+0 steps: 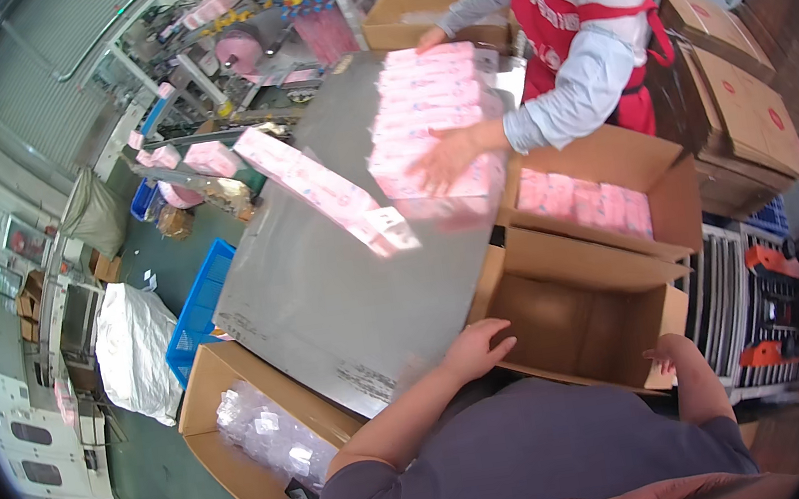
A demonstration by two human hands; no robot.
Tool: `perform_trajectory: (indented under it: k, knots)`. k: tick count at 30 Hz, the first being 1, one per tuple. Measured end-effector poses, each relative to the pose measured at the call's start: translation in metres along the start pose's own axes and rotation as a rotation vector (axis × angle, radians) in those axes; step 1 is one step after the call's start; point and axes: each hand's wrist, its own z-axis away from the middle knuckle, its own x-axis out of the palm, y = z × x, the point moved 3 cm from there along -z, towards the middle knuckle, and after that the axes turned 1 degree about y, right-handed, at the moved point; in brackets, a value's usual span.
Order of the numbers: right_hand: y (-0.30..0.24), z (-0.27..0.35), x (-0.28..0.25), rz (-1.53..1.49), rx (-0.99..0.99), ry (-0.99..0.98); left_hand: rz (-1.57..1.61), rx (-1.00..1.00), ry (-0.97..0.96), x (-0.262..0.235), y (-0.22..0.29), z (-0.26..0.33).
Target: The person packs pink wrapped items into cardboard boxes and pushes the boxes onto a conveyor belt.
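My left hand (pixel 474 349) rests with curled fingers on the near-left edge of an open, empty cardboard box (pixel 579 312), beside the grey metal table (pixel 344 287). My right hand (pixel 672 357) grips the box's near-right flap. A row of pink packs (pixel 323 189) lies on the table. Across from me a person in a red apron (pixel 580 14) presses both hands against a stack of pink packs (pixel 433 119) at the table's far right.
Another open box (pixel 605 197) holds pink packs beyond mine. A box with clear wrapped items (pixel 262 434) stands at lower left. A blue crate (pixel 196 312), white sacks, a conveyor with pink packs (pixel 196 160) and flat cartons (pixel 754 102) surround the table.
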Motion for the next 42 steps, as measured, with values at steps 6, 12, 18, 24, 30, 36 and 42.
perform_trajectory:
  k: [6, 12, 18, 24, 30, 36, 42]
  knots:
    - [-0.143, 0.118, -0.042, -0.053, -0.628, 0.424, -0.195, 0.011, 0.599, -0.16, -0.084, -0.056]
    - [-0.316, 0.224, -0.046, 0.189, -1.008, 0.523, -0.651, -0.29, 0.574, -0.275, -0.132, -0.127]
    - [-0.439, 0.274, -0.072, 0.207, -1.175, 0.902, -0.779, 0.013, 0.236, -0.186, -0.201, -0.14]
    - [-0.525, 0.282, -0.06, 0.329, -0.873, 1.108, -0.478, -0.327, 0.706, -0.305, -0.19, -0.151]
    - [-0.552, 0.282, -0.07, 0.203, -0.858, 1.009, -0.254, -1.069, 0.916, -0.471, -0.315, -0.175]
    - [-0.588, 0.264, -0.13, 0.11, -0.895, 1.208, -0.334, -0.952, 0.668, -0.475, -0.315, -0.22]
    - [-0.631, 0.239, -0.207, 0.066, -0.982, 1.296, -0.374, -0.655, 0.402, -0.387, -0.237, -0.211]
